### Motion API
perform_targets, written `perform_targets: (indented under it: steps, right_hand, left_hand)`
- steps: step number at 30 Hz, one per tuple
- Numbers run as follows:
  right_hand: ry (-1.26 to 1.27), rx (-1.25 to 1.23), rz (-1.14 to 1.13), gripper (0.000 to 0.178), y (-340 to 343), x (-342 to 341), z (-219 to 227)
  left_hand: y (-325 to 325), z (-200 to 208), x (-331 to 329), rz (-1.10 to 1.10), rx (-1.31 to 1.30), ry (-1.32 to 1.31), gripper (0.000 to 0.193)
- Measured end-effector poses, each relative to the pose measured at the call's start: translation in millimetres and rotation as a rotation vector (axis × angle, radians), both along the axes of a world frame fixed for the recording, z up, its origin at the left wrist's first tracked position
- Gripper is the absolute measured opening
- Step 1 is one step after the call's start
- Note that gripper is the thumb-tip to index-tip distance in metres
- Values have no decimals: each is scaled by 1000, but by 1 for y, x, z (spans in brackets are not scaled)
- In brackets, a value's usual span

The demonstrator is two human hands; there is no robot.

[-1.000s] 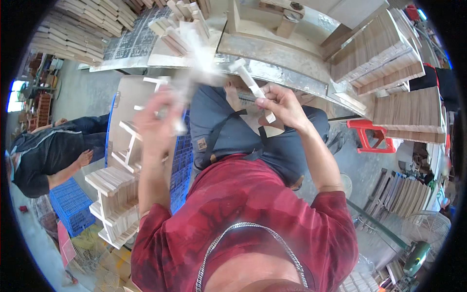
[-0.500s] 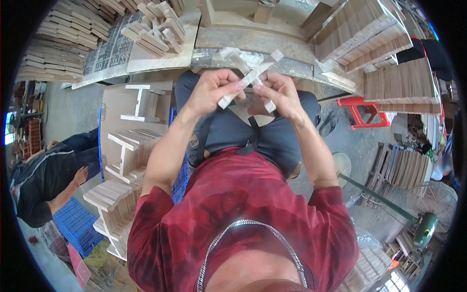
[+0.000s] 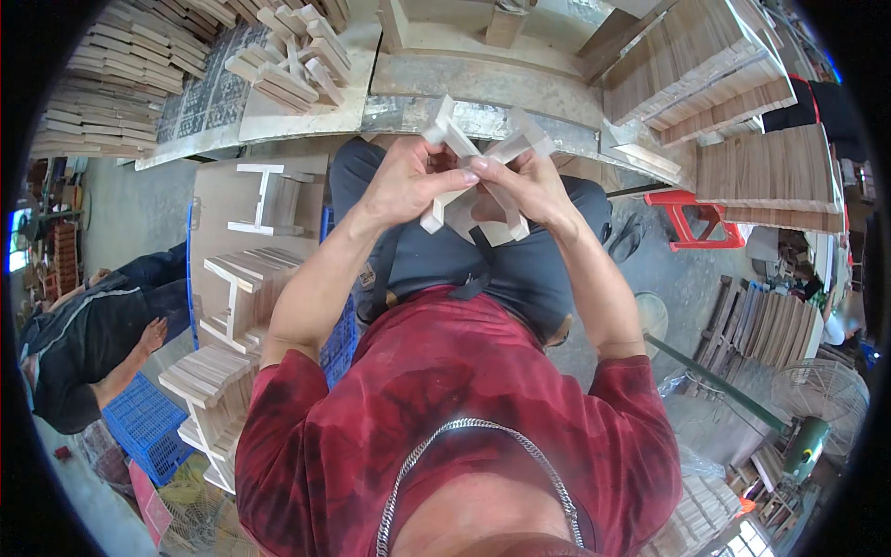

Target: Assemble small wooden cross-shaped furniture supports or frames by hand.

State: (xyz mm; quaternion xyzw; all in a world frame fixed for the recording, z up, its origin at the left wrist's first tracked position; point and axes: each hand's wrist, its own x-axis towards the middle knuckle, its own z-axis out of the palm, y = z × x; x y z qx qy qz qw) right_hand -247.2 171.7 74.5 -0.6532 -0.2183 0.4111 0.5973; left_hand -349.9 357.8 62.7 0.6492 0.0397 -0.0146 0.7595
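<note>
Above my lap I hold an X-shaped wooden frame made of pale crossed bars. My left hand grips it by the left side, thumb laid near the crossing. My right hand pinches it from the right, its thumb also close to the centre. Both sets of fingers are closed on the wood, partly hidden behind it. The frame's upper ends point toward the workbench edge; the right upper end is blurred.
On the bench lies a pile of crossed wooden pieces, with stacked slats at far left. Wooden panels stand at right. Beside me are H-shaped wooden parts, a red stool, a fan and another person.
The wooden frame has turned and tilted in my hands, so its bars show from another side. Both thumbs have moved to the crossing; I still hold it with both hands.
</note>
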Motion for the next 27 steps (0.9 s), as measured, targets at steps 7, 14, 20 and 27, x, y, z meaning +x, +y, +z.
perform_targets:
  steps: [7,14,20,27]
  right_hand:
    - [-116,-18,-137,22,-1,11,-101]
    - [-94,-102,-47,52,-4,-1,-40]
    - [-195,-60,-2,55,-1,10,-24]
    - [-99,10,104,43,-4,18,-35]
  left_hand:
    - [-4,-51,4,67,-74,192,22]
    - [-10,-35,5,18,-191,173,20]
    - [-18,-23,13,85,-128,69,20]
    - [-12,-32,24,114,-83,163,24]
